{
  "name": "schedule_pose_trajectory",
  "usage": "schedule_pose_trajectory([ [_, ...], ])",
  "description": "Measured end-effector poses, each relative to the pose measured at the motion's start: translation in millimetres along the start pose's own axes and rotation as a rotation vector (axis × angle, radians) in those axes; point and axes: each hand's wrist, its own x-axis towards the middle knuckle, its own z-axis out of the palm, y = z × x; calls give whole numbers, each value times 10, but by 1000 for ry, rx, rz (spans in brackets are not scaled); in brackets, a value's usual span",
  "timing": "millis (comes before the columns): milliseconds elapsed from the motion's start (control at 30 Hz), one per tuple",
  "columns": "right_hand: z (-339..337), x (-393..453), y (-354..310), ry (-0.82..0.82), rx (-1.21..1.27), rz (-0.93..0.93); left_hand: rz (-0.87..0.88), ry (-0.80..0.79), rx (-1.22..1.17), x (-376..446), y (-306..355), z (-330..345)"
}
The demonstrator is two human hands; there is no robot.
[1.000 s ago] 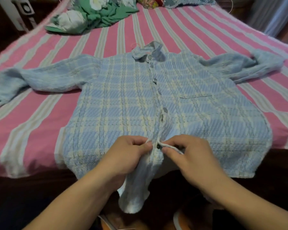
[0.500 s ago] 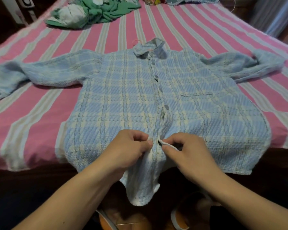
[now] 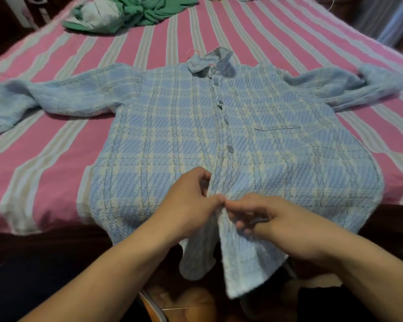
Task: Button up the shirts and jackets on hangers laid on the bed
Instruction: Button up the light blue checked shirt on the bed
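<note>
A blue and cream plaid shirt (image 3: pixel 168 135) lies face up on the pink striped bed (image 3: pixel 56 154), sleeves spread wide. A pink hanger hook (image 3: pixel 193 51) shows above its collar. Several grey buttons (image 3: pixel 229 148) run down the closed placket. My left hand (image 3: pixel 189 203) pinches the left front edge near the hem. My right hand (image 3: pixel 268 219) pinches the right edge against it, fingertips meeting at the placket. The button between them is hidden by my fingers. The shirt's lower tails hang open over the bed's front edge.
A crumpled green and white garment (image 3: pixel 130 12) lies at the bed's far left. A curtain (image 3: pixel 386 17) hangs at the far right. Dark floor and a wooden bed frame (image 3: pixel 44 238) lie below the front edge.
My hands closed together at the lowest button, which showed dark between my fingertips before and is now covered. The view shifted slightly closer over the shirt.
</note>
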Motion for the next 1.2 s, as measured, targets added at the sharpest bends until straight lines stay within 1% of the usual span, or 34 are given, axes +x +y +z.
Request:
schedule_pose_trajectory([
  [67,18,36,43,33,134,21,26,6,62,-7,13,7],
  [100,26,53,60,50,150,19,37,13,82,-15,18,14],
  [233,30,63,33,88,194,22,36,26,79,-41,34,61],
  [333,28,63,-32,76,176,27,55,39,79,-33,9,81],
  [367,-1,66,-52,106,156,32,68,29,98,-39,7,71],
  [400,-56,78,-62,191,90,20,81,2,130,-42,3,51],
  [500,-319,151,-40,640,-308,-89,87,-182,290,-70,33,-97],
  [533,-407,175,-49,735,-377,-120,91,-229,308,-88,54,-185],
  [567,-501,214,-30,771,-418,-131,92,-233,312,-98,56,-284],
  [600,-595,257,5,764,-468,-107,90,-163,327,-96,41,-390],
  [633,-701,300,64,738,-526,-41,83,-34,378,-75,-10,-512],
  [700,-948,319,220,722,-588,204,29,249,573,-18,-180,-750],
  [733,-1066,272,287,729,-591,352,-44,325,652,-10,-258,-846],
  [767,-1167,199,351,731,-595,485,-123,343,692,5,-341,-917],
  [800,-1241,122,388,727,-603,588,-180,325,700,17,-404,-961],
  [867,-1308,21,428,729,-600,710,-213,298,686,55,-480,-976],
  [967,-1338,-32,463,832,-502,780,-180,250,679,94,-484,-958],
  [1033,-1381,-80,488,889,-422,818,-213,210,665,91,-485,-1098],
  [1100,-1459,-145,516,884,-424,839,-257,230,676,105,-520,-1366],
  [1200,-1576,-187,636,863,-464,793,-253,268,729,51,-550,-1591],
])
